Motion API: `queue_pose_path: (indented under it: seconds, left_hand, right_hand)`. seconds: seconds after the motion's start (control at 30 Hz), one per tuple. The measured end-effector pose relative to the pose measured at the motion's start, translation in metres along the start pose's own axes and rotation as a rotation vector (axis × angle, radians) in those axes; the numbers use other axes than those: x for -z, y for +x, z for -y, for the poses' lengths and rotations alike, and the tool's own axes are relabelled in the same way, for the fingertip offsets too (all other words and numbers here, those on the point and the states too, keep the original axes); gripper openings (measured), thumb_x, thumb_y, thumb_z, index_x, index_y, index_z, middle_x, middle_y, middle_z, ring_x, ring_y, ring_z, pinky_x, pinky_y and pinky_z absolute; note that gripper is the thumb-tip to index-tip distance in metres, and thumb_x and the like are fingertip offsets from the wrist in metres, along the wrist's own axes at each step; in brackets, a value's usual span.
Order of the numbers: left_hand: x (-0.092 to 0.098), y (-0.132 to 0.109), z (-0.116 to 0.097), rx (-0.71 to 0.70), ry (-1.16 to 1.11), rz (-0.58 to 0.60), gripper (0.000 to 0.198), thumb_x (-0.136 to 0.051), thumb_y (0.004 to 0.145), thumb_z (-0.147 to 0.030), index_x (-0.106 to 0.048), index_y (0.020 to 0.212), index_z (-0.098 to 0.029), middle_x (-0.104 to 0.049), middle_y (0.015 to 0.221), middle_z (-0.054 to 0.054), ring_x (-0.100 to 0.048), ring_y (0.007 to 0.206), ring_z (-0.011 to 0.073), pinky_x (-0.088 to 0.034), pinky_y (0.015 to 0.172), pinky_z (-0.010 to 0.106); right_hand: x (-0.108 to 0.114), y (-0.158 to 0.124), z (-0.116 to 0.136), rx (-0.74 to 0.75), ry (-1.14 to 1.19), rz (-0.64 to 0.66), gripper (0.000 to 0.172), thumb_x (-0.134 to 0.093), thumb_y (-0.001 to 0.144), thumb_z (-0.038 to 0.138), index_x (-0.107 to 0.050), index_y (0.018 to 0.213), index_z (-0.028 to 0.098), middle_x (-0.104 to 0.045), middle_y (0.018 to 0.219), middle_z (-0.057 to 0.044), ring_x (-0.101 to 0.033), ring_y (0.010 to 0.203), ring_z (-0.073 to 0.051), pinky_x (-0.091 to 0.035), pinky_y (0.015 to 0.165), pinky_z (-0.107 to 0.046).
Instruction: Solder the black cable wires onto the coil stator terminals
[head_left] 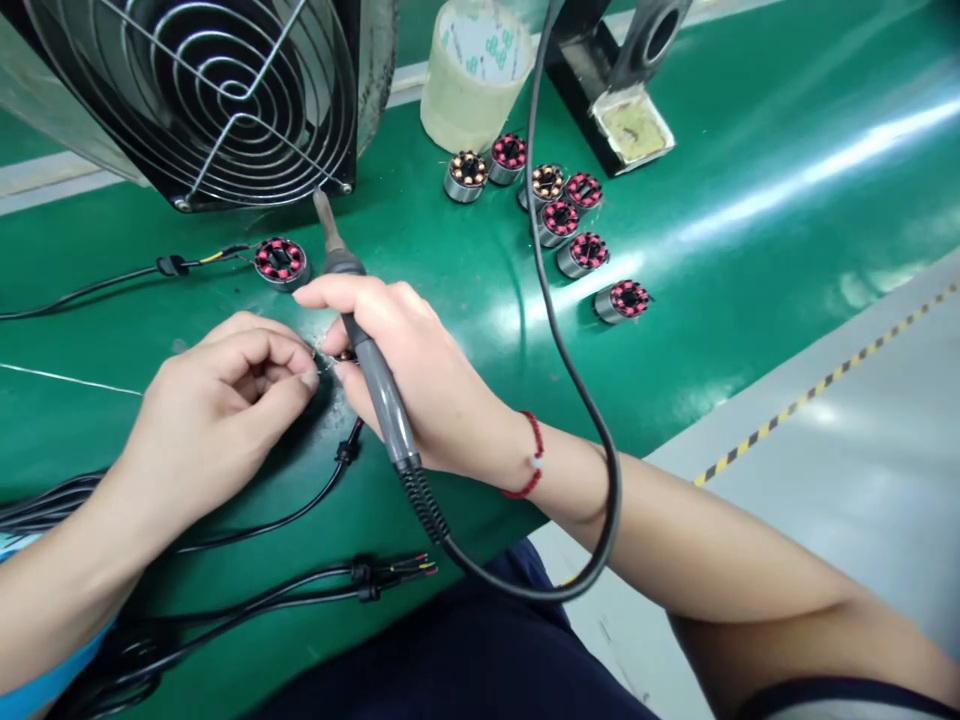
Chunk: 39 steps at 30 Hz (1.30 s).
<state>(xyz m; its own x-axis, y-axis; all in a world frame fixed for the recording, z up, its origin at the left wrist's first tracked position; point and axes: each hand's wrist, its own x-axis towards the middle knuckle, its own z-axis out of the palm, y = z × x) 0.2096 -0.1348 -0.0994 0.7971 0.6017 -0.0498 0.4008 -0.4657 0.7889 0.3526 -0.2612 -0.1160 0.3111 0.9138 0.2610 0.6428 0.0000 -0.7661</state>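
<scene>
Head view, the only one I have. My left hand (pixel 225 395) is curled, thumb and forefinger pinched narrow on something very small at their tips; I cannot make out what it is beyond a thin glint of wire. My right hand (pixel 409 375) is closed around the grey grip of a soldering iron (pixel 367 365), held like a pen, tip pointing up and away toward the fan (pixel 217 95). The fingertips of both hands meet over one spot on the green mat (pixel 712 230), and the piece being worked there is almost wholly hidden under them; only a dark speck shows beside the right thumb.

The iron's cable (pixel 585 400) loops over my right forearm and runs up past the tape roll (pixel 472 75). The fan is cut off by the top and left edges. A wound stator with lead (pixel 280 261) lies just beyond my hands, near the iron's tip. A group of loose stators (pixel 562 215) sits well apart to the right, by the iron stand (pixel 622 90), itself cut off at the top.

Black lead wires (pixel 337 575) crowd the near edge of the mat below my hands. Open mat lies to the right of the stators, up to the bench edge (pixel 787 385).
</scene>
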Motion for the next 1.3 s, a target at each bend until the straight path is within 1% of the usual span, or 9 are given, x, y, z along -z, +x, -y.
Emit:
queue_pose_path:
  seconds: [0.23, 0.37, 0.47, 0.57, 0.67, 0.8, 0.97, 1.17, 1.3]
  left_hand:
    - [0.002, 0.001, -0.001, -0.009, 0.007, 0.017, 0.018, -0.062, 0.083, -0.038, -0.069, 0.074, -0.023, -0.068, 0.086, 0.001, -0.062, 0.079, 0.0159, -0.049, 0.069, 0.029]
    - [0.003, 0.0, 0.0, 0.018, -0.008, 0.04, 0.02, -0.061, 0.082, -0.041, -0.065, 0.074, -0.023, -0.066, 0.088, 0.004, -0.062, 0.077, 0.0181, -0.051, 0.065, 0.03]
    - [0.005, -0.003, 0.003, 0.092, 0.03, 0.069, 0.028, -0.061, 0.081, -0.048, -0.064, 0.094, -0.023, -0.063, 0.085, 0.003, -0.061, 0.073, 0.0194, -0.051, 0.065, 0.032]
    - [0.009, -0.006, 0.003, 0.11, 0.212, 0.085, 0.044, -0.06, 0.078, -0.053, -0.063, 0.109, -0.022, -0.061, 0.085, 0.003, -0.058, 0.07, 0.0207, -0.048, 0.066, 0.036]
    - [0.014, -0.005, 0.001, 0.109, 0.285, 0.162, 0.037, -0.053, 0.079, -0.057, -0.065, 0.082, -0.022, -0.063, 0.082, 0.005, -0.056, 0.067, 0.0212, -0.045, 0.065, 0.036]
    - [0.021, 0.001, -0.004, 0.327, -0.055, 0.244, 0.043, -0.059, 0.075, -0.066, -0.058, 0.072, -0.023, -0.055, 0.06, 0.0, -0.048, 0.054, 0.0166, -0.039, 0.053, 0.029]
    - [0.022, 0.007, -0.011, 0.475, -0.28, 0.118, 0.04, -0.074, 0.058, -0.056, -0.061, 0.072, -0.021, -0.044, 0.057, -0.005, -0.029, 0.049, 0.0094, -0.023, 0.046, 0.022]
    - [0.015, 0.008, -0.009, 0.454, -0.197, 0.031, 0.046, -0.083, 0.049, -0.061, -0.07, 0.067, -0.02, -0.068, 0.07, 0.002, -0.053, 0.066, 0.0166, -0.042, 0.061, 0.027]
    - [0.011, 0.009, -0.012, 0.433, -0.183, 0.04, 0.049, -0.085, 0.048, -0.064, -0.071, 0.065, -0.021, -0.071, 0.071, 0.003, -0.055, 0.068, 0.0185, -0.044, 0.063, 0.029]
  right_hand:
    - [-0.008, -0.002, -0.011, 0.086, 0.074, -0.028, 0.04, -0.047, 0.095, 0.012, -0.055, 0.133, 0.02, -0.071, 0.094, 0.001, -0.067, 0.1, -0.017, -0.051, 0.101, -0.034]
    - [-0.009, -0.002, -0.013, 0.045, 0.102, -0.164, 0.039, -0.046, 0.092, 0.011, -0.054, 0.129, 0.022, -0.069, 0.092, 0.001, -0.067, 0.094, -0.017, -0.052, 0.099, -0.035]
    - [-0.008, -0.002, -0.016, -0.028, 0.137, -0.229, 0.036, -0.049, 0.093, 0.015, -0.052, 0.129, 0.021, -0.068, 0.089, 0.001, -0.065, 0.087, -0.017, -0.054, 0.095, -0.036]
    - [-0.006, -0.003, -0.016, -0.01, 0.121, -0.176, 0.036, -0.053, 0.093, 0.017, -0.053, 0.129, 0.02, -0.071, 0.096, -0.003, -0.064, 0.096, -0.02, -0.053, 0.101, -0.04]
    - [-0.007, -0.002, -0.014, 0.045, 0.045, -0.03, 0.046, -0.057, 0.089, 0.016, -0.053, 0.135, 0.02, -0.071, 0.12, -0.009, -0.061, 0.117, -0.025, -0.05, 0.106, -0.045]
    - [-0.009, 0.001, -0.01, 0.004, -0.057, 0.104, 0.047, -0.057, 0.091, 0.016, -0.054, 0.138, 0.019, -0.071, 0.125, -0.011, -0.059, 0.118, -0.027, -0.049, 0.106, -0.047]
    - [-0.006, 0.002, -0.006, -0.019, -0.088, 0.137, 0.052, -0.058, 0.091, 0.018, -0.052, 0.143, 0.018, -0.072, 0.123, -0.01, -0.059, 0.112, -0.027, -0.049, 0.103, -0.046]
    - [-0.005, 0.002, -0.009, 0.041, -0.096, 0.155, 0.055, -0.062, 0.092, 0.018, -0.05, 0.145, 0.017, -0.07, 0.128, -0.011, -0.058, 0.116, -0.028, -0.047, 0.106, -0.045]
    - [-0.006, 0.007, -0.008, 0.069, -0.092, 0.17, 0.049, -0.058, 0.097, 0.018, -0.05, 0.146, 0.019, -0.071, 0.126, -0.009, -0.058, 0.114, -0.026, -0.046, 0.104, -0.041]
